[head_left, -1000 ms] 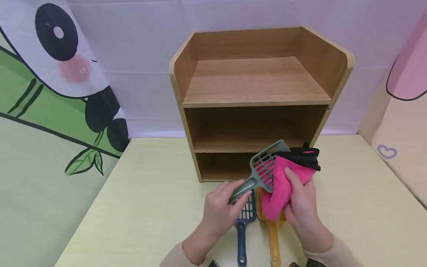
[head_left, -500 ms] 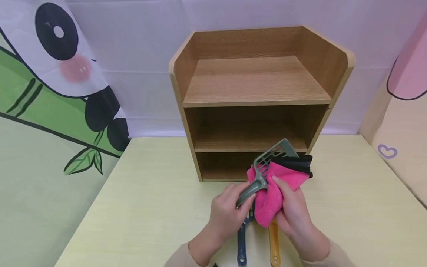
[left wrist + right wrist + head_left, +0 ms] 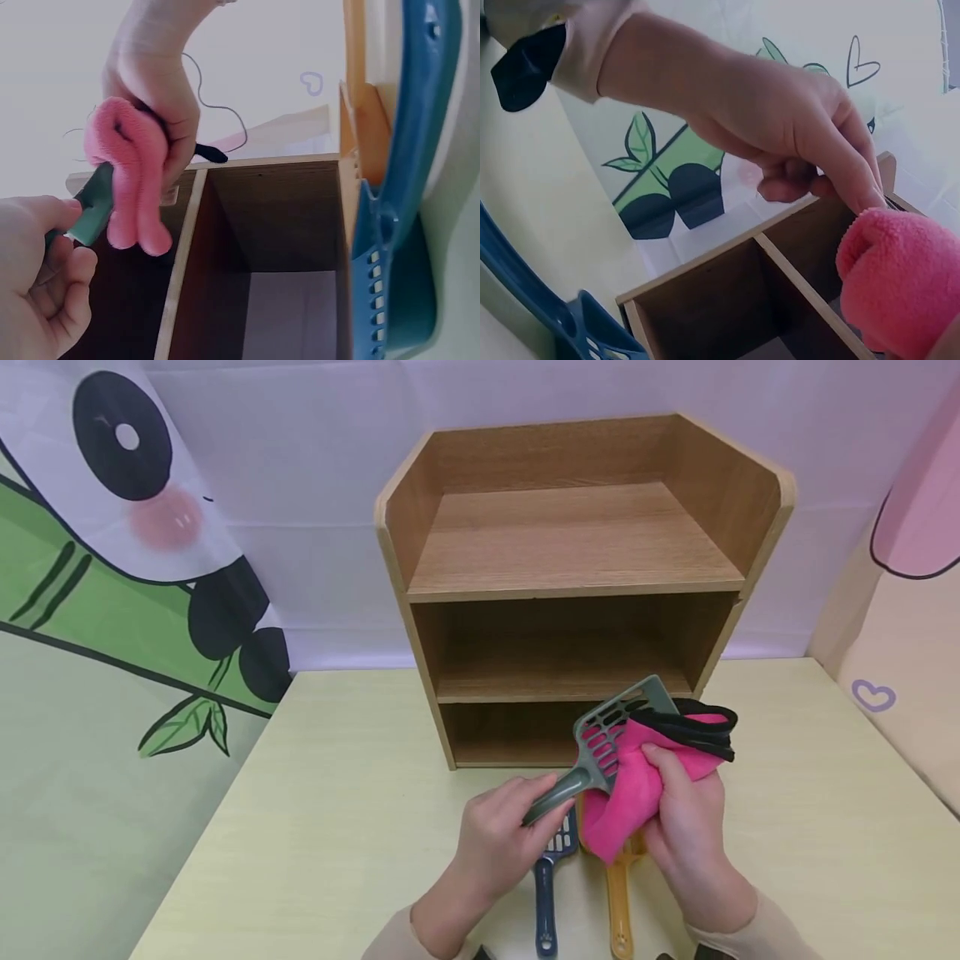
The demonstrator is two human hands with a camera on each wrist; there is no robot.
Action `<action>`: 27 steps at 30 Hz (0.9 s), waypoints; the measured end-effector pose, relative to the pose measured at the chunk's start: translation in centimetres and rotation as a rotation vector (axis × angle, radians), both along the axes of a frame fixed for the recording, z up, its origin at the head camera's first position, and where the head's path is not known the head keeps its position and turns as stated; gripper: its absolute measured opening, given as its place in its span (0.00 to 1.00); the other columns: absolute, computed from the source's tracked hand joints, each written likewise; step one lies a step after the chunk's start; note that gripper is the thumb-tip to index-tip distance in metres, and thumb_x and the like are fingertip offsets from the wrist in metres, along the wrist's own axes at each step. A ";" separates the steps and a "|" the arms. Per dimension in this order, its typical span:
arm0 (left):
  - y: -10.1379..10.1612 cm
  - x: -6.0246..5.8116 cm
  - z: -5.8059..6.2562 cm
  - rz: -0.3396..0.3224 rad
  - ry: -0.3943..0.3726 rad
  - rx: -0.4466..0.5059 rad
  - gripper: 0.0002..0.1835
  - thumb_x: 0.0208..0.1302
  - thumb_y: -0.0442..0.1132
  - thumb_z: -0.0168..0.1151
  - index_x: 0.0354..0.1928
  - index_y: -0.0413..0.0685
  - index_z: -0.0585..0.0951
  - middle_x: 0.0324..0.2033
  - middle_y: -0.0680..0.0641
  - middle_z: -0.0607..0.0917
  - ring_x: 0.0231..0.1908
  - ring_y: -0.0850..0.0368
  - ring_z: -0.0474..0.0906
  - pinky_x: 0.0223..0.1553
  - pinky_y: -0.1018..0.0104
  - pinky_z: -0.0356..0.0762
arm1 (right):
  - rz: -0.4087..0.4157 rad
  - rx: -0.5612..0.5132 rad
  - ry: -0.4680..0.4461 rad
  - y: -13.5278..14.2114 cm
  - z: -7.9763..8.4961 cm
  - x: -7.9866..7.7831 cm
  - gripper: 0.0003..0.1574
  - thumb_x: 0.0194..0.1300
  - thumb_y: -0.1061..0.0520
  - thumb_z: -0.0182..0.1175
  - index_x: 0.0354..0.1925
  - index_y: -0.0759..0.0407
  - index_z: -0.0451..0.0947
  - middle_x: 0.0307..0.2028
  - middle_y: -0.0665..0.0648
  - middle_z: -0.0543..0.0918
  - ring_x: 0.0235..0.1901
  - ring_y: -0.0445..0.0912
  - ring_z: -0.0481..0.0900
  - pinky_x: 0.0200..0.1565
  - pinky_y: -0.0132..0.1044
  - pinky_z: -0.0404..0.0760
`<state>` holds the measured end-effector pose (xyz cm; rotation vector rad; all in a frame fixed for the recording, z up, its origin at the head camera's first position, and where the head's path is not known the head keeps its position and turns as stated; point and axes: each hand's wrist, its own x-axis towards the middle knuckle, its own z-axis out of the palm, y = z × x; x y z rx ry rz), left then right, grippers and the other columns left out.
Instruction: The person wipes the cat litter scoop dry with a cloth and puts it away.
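Observation:
My left hand (image 3: 491, 839) pinches the handle of a grey-green slotted litter scoop (image 3: 557, 795), its head tilted up to the right. In my right hand (image 3: 690, 839) is a bunched pink cloth (image 3: 626, 802) with black edging, the thumb lying on top of it. The cloth wraps the right side of the scoop's head and hides part of its slots. Seen by the left wrist camera, the folded pink cloth (image 3: 142, 180) hangs over the scoop (image 3: 94, 206). A fluffy end of the cloth (image 3: 907, 277) fills the lower right corner in the right wrist view.
Below my hands, a navy slotted scoop (image 3: 546, 902) and a yellow scoop (image 3: 618, 906) lie side by side on the pale table (image 3: 300, 827), heads partly covered. Behind them stands a wooden shelf unit (image 3: 577, 589) with three levels, against a printed backdrop (image 3: 322, 485).
The right hand and cloth shifted left and down against the scoop, then back to the right. The scoop stays in the left hand, now slightly farther right than a second ago.

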<state>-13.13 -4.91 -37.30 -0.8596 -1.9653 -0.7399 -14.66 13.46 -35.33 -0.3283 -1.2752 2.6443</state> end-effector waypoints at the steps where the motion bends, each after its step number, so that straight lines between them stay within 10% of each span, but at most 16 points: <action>1: 0.0 0.1 0.1 -0.003 -0.005 0.000 0.12 0.59 0.40 0.66 0.40 0.38 0.83 0.25 0.49 0.85 0.21 0.65 0.81 0.28 0.84 0.75 | -0.021 -0.004 0.010 0.1 0.1 -0.1 0.28 0.65 0.66 0.56 0.60 0.54 0.62 0.57 0.54 0.70 0.55 0.43 0.75 0.50 0.31 0.79; 8: -0.2 0.4 0.5 -0.019 -0.022 0.037 0.13 0.59 0.40 0.66 0.39 0.36 0.82 0.23 0.48 0.83 0.19 0.65 0.78 0.26 0.85 0.73 | -0.055 -0.003 0.032 0.3 0.3 0.1 0.28 0.65 0.64 0.56 0.61 0.53 0.61 0.57 0.54 0.70 0.55 0.44 0.74 0.48 0.30 0.80; 19: 0.2 0.4 0.1 0.001 -0.010 0.040 0.14 0.61 0.40 0.64 0.43 0.36 0.81 0.24 0.48 0.81 0.19 0.65 0.73 0.24 0.87 0.70 | 0.325 0.079 0.000 -0.7 -0.3 1.2 0.25 0.71 0.55 0.50 0.62 0.49 0.55 0.59 0.50 0.63 0.60 0.40 0.68 0.55 0.31 0.75; 27: 0.3 0.5 -0.1 0.008 -0.034 -0.010 0.12 0.60 0.40 0.65 0.41 0.38 0.81 0.27 0.48 0.85 0.23 0.64 0.81 0.28 0.83 0.76 | 0.178 0.117 -0.020 0.5 -0.2 0.5 0.28 0.67 0.61 0.56 0.61 0.50 0.59 0.59 0.51 0.67 0.57 0.41 0.71 0.51 0.30 0.78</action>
